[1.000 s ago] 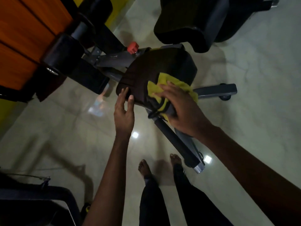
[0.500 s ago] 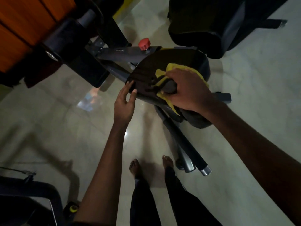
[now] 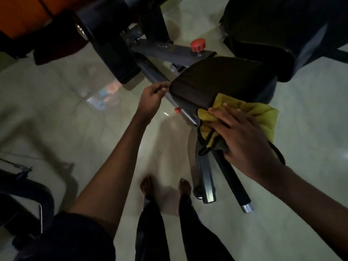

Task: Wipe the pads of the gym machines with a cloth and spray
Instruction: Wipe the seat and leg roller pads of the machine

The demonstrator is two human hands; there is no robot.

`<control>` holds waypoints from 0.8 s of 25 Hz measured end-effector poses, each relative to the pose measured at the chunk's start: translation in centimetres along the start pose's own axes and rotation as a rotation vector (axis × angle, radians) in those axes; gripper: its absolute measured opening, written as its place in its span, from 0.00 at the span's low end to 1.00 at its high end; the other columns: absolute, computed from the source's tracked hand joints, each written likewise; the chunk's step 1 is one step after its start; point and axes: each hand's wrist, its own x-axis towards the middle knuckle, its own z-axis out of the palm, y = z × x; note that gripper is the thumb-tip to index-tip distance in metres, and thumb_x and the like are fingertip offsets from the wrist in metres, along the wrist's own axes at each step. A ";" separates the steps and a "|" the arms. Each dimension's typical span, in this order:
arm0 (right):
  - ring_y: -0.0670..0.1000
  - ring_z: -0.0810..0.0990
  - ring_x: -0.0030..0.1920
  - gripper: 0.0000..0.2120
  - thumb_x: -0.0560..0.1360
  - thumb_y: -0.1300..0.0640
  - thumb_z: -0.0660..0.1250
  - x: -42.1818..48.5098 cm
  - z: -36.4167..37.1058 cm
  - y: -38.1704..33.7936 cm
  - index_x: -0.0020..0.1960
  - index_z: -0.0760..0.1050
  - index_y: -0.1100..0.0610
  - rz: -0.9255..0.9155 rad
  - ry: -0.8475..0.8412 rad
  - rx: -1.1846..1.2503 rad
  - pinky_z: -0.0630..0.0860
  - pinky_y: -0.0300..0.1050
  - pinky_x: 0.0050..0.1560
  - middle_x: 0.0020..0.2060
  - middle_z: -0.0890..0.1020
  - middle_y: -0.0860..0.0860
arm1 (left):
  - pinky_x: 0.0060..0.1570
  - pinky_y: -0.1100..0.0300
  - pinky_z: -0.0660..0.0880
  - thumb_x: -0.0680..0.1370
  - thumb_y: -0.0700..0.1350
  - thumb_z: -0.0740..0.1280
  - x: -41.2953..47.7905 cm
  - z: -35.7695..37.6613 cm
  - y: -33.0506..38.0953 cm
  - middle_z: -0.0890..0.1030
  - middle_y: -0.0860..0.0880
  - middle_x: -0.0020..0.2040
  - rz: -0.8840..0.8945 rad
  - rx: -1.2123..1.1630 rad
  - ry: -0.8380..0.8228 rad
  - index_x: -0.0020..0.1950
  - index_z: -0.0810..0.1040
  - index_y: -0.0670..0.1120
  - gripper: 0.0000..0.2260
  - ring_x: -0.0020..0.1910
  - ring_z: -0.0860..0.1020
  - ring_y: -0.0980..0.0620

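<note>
Closest to the camera are the person's bare feet (image 3: 148,185) on the pale glossy floor (image 3: 75,119), just beside the ends of the grey frame tube (image 3: 207,178) and a black bar (image 3: 235,181) with a chrome tip. Just above these, the right hand (image 3: 244,140) lies spread, fingers straight, pressing the yellow cloth (image 3: 263,117) onto the near edge of the dark seat pad (image 3: 216,81); it grasps nothing. The cloth covers only that near corner and hangs over the side. The left hand (image 3: 152,97) reaches to the pad's left corner, its lightly bent fingertips (image 3: 165,85) touching the edge, apparently to steady it, with no grip that can be made out.

By the look of it, the wipe of this one pad is under way: its broad top shows no cloth on it, and the dim light hides whether it is already clean. No spray bottle shows anywhere. A larger black pad (image 3: 263,34) close behind and the dark roller pads (image 3: 113,53) to the left probably remain to be done.

In the way of a long stroke are the red-capped pin (image 3: 178,110) under the pad's left edge and the red knob (image 3: 197,45) on the grey arm (image 3: 169,51) beyond. An orange panel (image 3: 22,14) stands farthest back, and part of another machine (image 3: 28,194) sits low on the left
</note>
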 end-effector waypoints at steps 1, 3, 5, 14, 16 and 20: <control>0.59 0.66 0.75 0.32 0.66 0.58 0.71 1.0 0.1 -0.8 0.71 0.74 0.55 0.006 -0.032 -0.060 0.62 0.57 0.71 0.74 0.71 0.53 | 0.60 0.59 0.74 0.81 0.37 0.60 0.2 -0.3 -0.3 0.81 0.45 0.61 -0.040 -0.049 -0.017 0.65 0.79 0.40 0.15 0.60 0.79 0.51; 0.60 0.66 0.75 0.28 0.69 0.55 0.62 3.9 0.2 -2.5 0.69 0.76 0.56 0.023 -0.082 -0.174 0.59 0.57 0.72 0.73 0.72 0.53 | 0.59 0.58 0.75 0.82 0.39 0.58 0.2 -0.4 -0.6 0.80 0.44 0.64 -0.104 -0.123 -0.052 0.68 0.77 0.41 0.16 0.62 0.79 0.48; 0.60 0.68 0.74 0.27 0.71 0.53 0.54 5.9 0.6 -3.8 0.66 0.78 0.57 0.016 -0.135 -0.221 0.60 0.59 0.72 0.73 0.72 0.53 | 0.58 0.61 0.74 0.83 0.42 0.56 -0.3 -0.1 -0.6 0.79 0.46 0.66 -0.119 -0.160 -0.076 0.71 0.75 0.43 0.18 0.64 0.77 0.49; 0.58 0.62 0.77 0.25 0.77 0.53 0.65 9.6 0.8 -5.7 0.74 0.71 0.55 0.016 -0.240 -0.293 0.58 0.55 0.74 0.76 0.67 0.53 | 0.73 0.54 0.58 0.86 0.58 0.43 -1.2 0.2 -0.3 0.76 0.49 0.70 -0.190 -0.297 -0.105 0.73 0.72 0.44 0.29 0.71 0.71 0.55; 0.58 0.58 0.79 0.27 0.79 0.51 0.63 10.3 0.8 -5.9 0.77 0.65 0.54 -0.001 -0.276 -0.295 0.55 0.55 0.76 0.79 0.60 0.54 | 0.75 0.51 0.57 0.85 0.60 0.42 -1.0 0.0 -0.5 0.76 0.49 0.70 -0.193 -0.301 -0.106 0.73 0.72 0.45 0.30 0.70 0.71 0.55; 0.57 0.48 0.81 0.35 0.77 0.49 0.67 6.8 0.0 -4.4 0.80 0.59 0.55 -0.086 -0.306 -0.409 0.46 0.54 0.79 0.82 0.48 0.55 | 0.77 0.44 0.50 0.83 0.63 0.39 -0.8 -0.6 -0.7 0.77 0.49 0.70 -0.215 -0.292 -0.148 0.74 0.71 0.45 0.33 0.74 0.67 0.52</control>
